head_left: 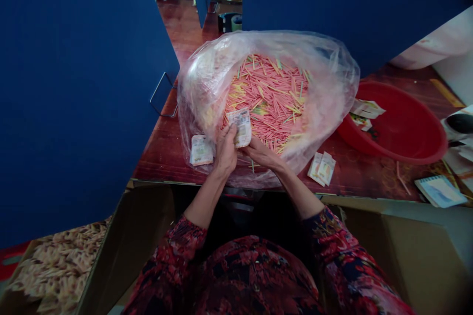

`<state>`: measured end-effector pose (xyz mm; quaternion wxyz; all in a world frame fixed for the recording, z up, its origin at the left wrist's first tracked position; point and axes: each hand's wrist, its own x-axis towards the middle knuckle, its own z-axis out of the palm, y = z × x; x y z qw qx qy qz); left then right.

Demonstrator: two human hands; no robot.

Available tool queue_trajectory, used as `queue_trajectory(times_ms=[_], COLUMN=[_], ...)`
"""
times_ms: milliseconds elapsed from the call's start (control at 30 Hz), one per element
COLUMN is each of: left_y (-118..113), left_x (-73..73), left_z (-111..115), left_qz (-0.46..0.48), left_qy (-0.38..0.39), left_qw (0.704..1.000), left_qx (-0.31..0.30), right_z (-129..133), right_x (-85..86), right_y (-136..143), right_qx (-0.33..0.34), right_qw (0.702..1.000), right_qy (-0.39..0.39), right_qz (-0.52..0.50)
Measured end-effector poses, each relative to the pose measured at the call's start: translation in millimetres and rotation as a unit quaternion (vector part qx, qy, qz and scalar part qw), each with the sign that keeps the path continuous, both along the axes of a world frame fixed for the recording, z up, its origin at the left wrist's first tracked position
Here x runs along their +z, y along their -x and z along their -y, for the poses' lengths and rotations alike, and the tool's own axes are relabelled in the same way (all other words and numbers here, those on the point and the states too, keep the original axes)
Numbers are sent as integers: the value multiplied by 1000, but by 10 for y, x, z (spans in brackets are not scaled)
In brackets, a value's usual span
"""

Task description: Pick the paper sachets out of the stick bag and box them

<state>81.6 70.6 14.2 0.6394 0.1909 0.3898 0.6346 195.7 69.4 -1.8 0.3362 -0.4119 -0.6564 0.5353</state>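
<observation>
My left hand [226, 151] grips a small printed packet [241, 127] by its left side, thumb on its face. At the packet's lower right corner, the fingers of my right hand [261, 153] are closed; whether they pinch the packet itself is hard to make out. Both hands are over the near rim of a large clear plastic bag [325, 74], which holds many thin pink, yellow and green sticks [273, 98]. Beside the bag's lower left edge lies a stack of similar packets [201, 150]. Two more packets [322, 168] lie right of the bag.
A red basin [410, 123] with some packets stands on the right of the table [155, 157]. A notepad [440, 191] lies at the front right edge. Blue panels [81, 83] rise left and behind. Below left, a carton holds many banded bundles [62, 266]. Another person's arm shows behind.
</observation>
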Motion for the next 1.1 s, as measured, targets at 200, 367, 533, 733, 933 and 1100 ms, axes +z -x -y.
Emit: queue_trajectory(times_ms=[200,367,533,733,933,1100], left_y=[-22,175,427,553,538,566], left_x=[42,164,154,23,-3,-20], left_z=[-66,-11,199,414,480,489], left_qz=[21,35,34,44,1,1], left_qy=[4,-37,1,54,28,30], left_qw=[1000,998,999,997,1000,999], left_qx=[-21,42,32,33,-6,-34], right_z=[-42,67,163,164,146,28], right_x=[-94,7,-90,-304,-309,-183], right_y=[-33,-38,-12,-20,-23,-28], right_qx=[-59,-127,-176,-193,-186,-245], right_qw=[994,990,982,978,981,958], right_qy=[-73,-47,-44,-81,-58,49], right_qz=[50,-28,-56,13,15,-143])
